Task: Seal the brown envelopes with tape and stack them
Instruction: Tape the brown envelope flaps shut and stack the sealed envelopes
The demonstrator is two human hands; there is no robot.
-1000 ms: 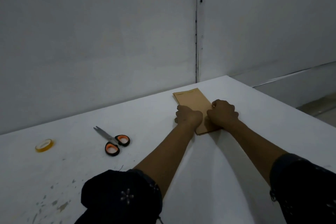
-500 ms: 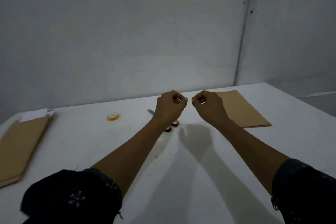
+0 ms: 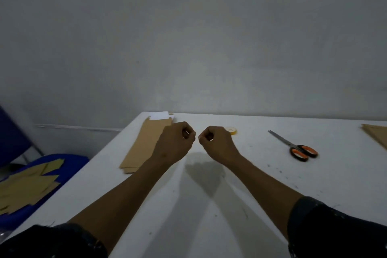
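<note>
No text, label, brand, number or sign can be read anywhere in the head view. The brown envelopes (image 3: 146, 144) left of the scissors (image 3: 293, 146) show plain faces, and the tape roll (image 3: 231, 130) bears no legible print

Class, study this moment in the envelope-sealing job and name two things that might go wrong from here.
1. Both the left hand and right hand are curled in the air holding nothing visible; reaching for the tape roll, half hidden behind the right hand, might knock it away.
2. The scissors lie beside the right forearm, so a sideways sweep could catch the blades.
</note>
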